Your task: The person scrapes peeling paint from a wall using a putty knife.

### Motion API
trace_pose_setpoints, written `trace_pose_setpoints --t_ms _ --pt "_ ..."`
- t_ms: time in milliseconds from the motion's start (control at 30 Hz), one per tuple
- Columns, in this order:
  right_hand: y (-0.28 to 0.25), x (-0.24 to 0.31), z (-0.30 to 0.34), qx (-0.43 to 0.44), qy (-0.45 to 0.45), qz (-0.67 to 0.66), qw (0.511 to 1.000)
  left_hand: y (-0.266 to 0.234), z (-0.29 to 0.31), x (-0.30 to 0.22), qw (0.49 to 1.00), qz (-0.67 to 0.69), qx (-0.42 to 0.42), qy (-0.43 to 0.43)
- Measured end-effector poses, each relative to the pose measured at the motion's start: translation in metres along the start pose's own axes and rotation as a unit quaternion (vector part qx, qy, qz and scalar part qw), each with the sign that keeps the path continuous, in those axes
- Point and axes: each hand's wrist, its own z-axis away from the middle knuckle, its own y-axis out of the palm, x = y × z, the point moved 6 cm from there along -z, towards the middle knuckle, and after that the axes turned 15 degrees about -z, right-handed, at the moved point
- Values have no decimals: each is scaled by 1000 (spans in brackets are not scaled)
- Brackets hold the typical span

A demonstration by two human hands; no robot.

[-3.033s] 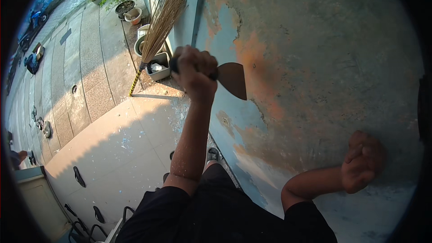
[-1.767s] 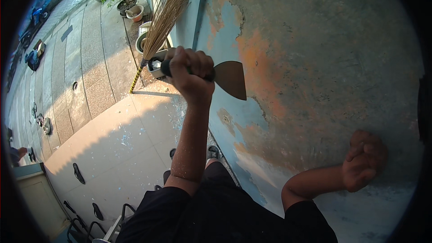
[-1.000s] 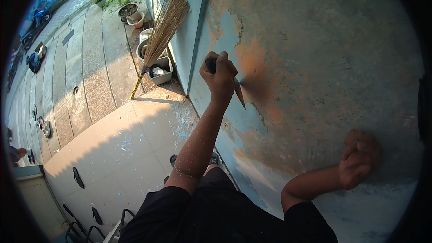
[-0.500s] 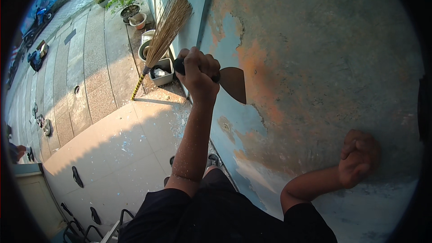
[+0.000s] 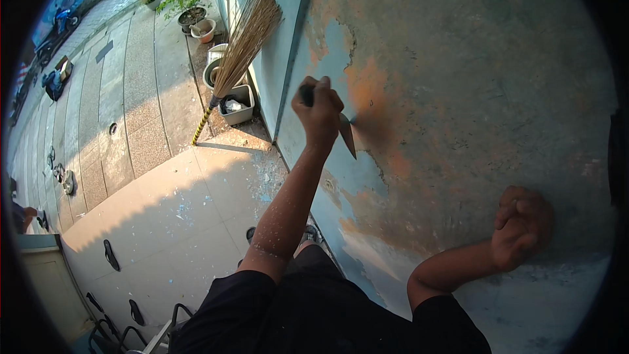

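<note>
My left hand (image 5: 319, 118) is wrapped round the dark handle of a paint scraper (image 5: 347, 137). The scraper's blade is seen nearly edge-on, close to the wall (image 5: 472, 111) by the border between blue paint and an orange-brown patch. Whether the edge touches the wall, I cannot tell. Bare grey plaster covers much of the wall, with ragged blue paint along its left part. Farther right, my right hand (image 5: 521, 226) rests against the plaster with curled fingers and nothing visible in it. Pale specks dot my left forearm.
A stick broom (image 5: 246, 46) with a striped handle leans at the wall corner beside a grey bin (image 5: 238, 106). Potted plants (image 5: 190, 16) stand beyond. Paint flakes and flip-flops (image 5: 111, 255) lie on the tiled floor (image 5: 196, 223). Another person's hand (image 5: 29, 212) shows at the left edge.
My left hand has moved right and slightly down, closer to the wall. The scraper blade has turned from broadside to nearly edge-on. My right hand stays in nearly the same place.
</note>
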Motion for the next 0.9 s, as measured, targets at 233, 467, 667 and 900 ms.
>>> trace_pose_setpoints --t_ms 233,467,667,900 --pt "-1 3 1 -1 -10 -1 1000 3 -5 -33 997 78 -25 12" --pt "-4 3 2 8 -2 4 1000 -22 -11 -47 984 176 -14 33" --pt "-2 1 2 7 -1 9 1000 -7 6 -1 999 25 -1 -39" --pt "-1 1 -1 3 -1 -3 1000 1 -2 -16 999 37 -25 -14"
